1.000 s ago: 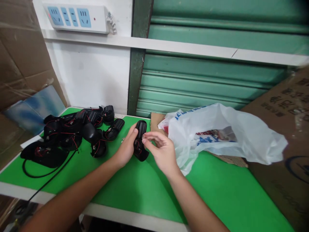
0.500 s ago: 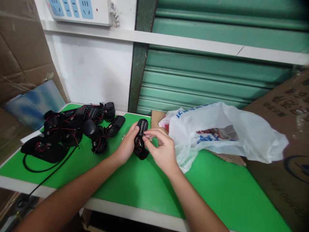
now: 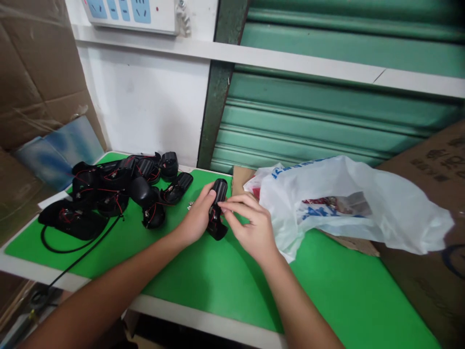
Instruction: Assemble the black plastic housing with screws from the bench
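Note:
My left hand (image 3: 197, 218) grips a black plastic shell (image 3: 218, 191) with red wires inside, holding it just above the green table (image 3: 203, 281). My right hand (image 3: 251, 228) is at the shell's right side, fingertips pinched together against its open face; whether they hold a small part I cannot tell. A pile of similar black shells with red wires (image 3: 116, 191) lies on the table to the left of my left hand.
A white plastic bag with blue print (image 3: 348, 203) lies on cardboard right of my right hand. Brown cartons (image 3: 428, 213) stand at the right, cardboard at the left. A black cable (image 3: 72, 249) loops by the pile. A power strip (image 3: 131, 12) hangs on the wall.
The view has shifted, so everything sits slightly lower and to the right. My right hand's fingers have moved in closer onto the shell. My left hand keeps its grip.

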Action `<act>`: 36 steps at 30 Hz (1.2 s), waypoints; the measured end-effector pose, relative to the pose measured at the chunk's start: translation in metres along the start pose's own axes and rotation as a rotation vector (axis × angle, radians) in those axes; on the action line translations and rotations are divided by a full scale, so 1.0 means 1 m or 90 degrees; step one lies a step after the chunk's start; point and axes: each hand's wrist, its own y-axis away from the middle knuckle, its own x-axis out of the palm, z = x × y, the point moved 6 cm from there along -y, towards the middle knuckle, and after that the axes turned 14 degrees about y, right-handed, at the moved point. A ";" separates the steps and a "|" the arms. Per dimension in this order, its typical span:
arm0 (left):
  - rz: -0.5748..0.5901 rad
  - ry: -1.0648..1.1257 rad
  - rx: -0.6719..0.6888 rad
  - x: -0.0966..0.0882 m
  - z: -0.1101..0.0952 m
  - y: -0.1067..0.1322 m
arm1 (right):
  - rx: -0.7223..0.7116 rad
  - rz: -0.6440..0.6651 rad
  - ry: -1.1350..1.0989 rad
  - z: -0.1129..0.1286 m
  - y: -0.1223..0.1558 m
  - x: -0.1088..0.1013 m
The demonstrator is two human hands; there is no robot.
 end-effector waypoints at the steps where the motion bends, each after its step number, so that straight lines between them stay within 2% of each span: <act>1: 0.002 0.008 -0.005 0.000 0.001 0.000 | -0.021 0.002 0.016 0.001 0.000 -0.001; 11: 0.001 -0.033 -0.005 -0.002 0.004 -0.002 | -0.116 -0.002 0.121 0.008 0.002 0.001; 23: -0.002 -0.029 -0.008 -0.002 0.007 -0.002 | -0.124 0.021 0.178 0.011 0.003 0.001; 36: 0.020 -0.199 0.014 0.002 0.001 0.000 | -0.114 0.072 0.234 0.010 0.008 0.007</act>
